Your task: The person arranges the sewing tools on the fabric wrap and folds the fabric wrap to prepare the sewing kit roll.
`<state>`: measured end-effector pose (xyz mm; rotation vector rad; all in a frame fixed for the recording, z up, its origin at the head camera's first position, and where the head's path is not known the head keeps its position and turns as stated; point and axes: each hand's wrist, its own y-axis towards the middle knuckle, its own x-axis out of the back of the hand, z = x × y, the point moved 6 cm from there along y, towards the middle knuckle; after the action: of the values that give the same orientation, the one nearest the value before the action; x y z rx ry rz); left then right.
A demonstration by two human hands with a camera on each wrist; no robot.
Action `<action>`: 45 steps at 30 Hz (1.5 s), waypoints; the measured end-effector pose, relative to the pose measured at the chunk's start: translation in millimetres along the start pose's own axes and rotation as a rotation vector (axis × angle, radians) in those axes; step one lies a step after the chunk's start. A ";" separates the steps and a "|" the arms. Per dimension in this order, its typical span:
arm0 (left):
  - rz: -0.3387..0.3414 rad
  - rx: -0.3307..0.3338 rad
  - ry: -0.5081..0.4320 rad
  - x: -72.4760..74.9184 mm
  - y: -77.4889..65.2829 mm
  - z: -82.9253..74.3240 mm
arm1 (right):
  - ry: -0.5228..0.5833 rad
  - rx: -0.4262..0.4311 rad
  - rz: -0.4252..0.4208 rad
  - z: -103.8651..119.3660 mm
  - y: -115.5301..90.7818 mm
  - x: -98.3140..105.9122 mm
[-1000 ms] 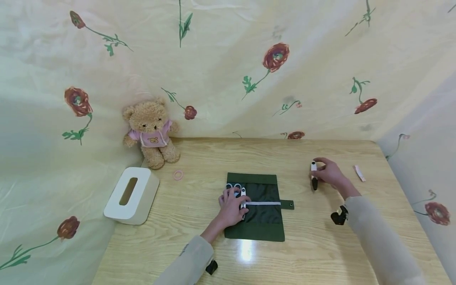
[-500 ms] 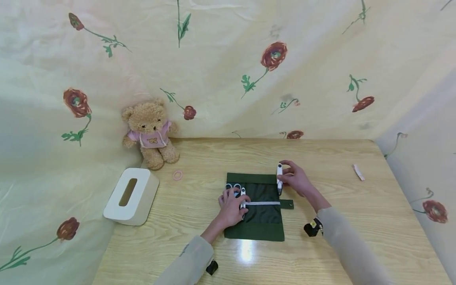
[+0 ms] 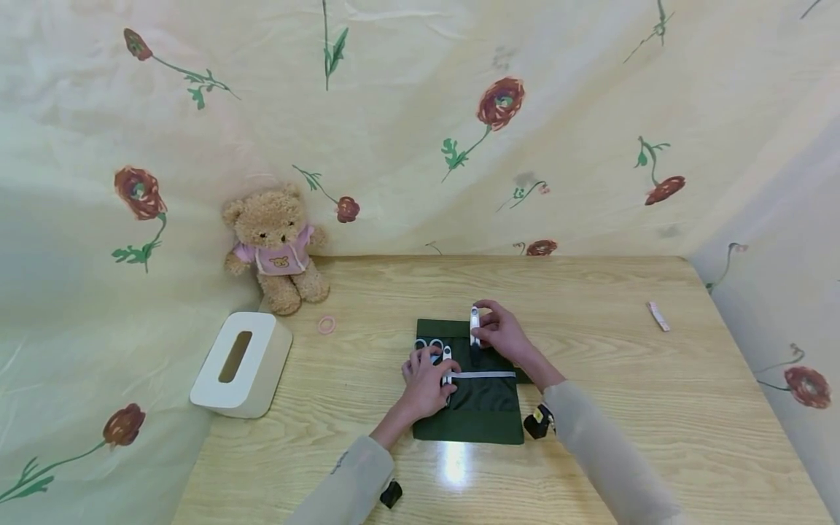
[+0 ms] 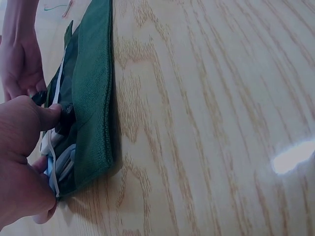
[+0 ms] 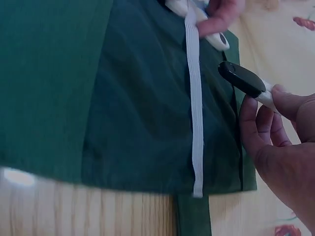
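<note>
A dark green fabric tool roll (image 3: 469, 428) lies unrolled on the table, crossed by a white elastic band (image 3: 485, 375). My left hand (image 3: 425, 383) rests on its left part, thumb and fingers around a slim white tool (image 3: 448, 354) tucked under the band. Scissors with pale blue loops (image 3: 436, 343) sit beside it, partly hidden by that hand. My right hand (image 3: 505, 337) pinches a second white tool (image 3: 475, 321) above the roll's upper middle. The right wrist view shows its black rounded end (image 5: 241, 78) pointing toward the band, apart from it. Its exact kind is unclear.
A white tissue box (image 3: 269, 364) and a teddy bear (image 3: 278, 248) in a pink top stand at the left. A pink ring (image 3: 326, 324) lies near the bear. Far right is a small pale pink strip (image 3: 658, 316). The roll's strap (image 5: 193, 216) extends from one side.
My right hand has carried the white tool leftward from the right side of the table to over the roll. My left hand has stayed in place on the roll.
</note>
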<state>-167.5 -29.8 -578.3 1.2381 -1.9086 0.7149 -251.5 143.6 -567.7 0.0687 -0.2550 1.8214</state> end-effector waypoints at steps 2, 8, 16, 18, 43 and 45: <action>0.004 0.004 -0.004 -0.1 0.4 -0.2 | 0.000 0.009 0.001 1.7 1.6 -5.4; 0.003 0.012 0.002 -2.0 1.1 1.4 | -0.020 0.021 0.031 3.1 4.9 -18.9; 0.001 0.019 0.008 -1.6 1.4 1.2 | -0.063 0.037 0.057 -2.1 6.0 -25.9; -0.002 0.016 0.016 -1.3 1.6 0.9 | -0.092 0.034 0.059 -2.8 5.5 -25.9; -0.003 0.017 0.045 -3.6 4.4 -1.9 | -0.415 -0.012 0.142 7.2 -2.8 -23.6; -0.004 0.015 0.048 -3.2 4.6 -2.4 | -0.419 -0.012 0.153 7.5 -3.0 -23.9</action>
<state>-170.2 -24.6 -579.8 1.2225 -1.8645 0.7518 -242.9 120.0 -564.3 0.4355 -0.5790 1.9451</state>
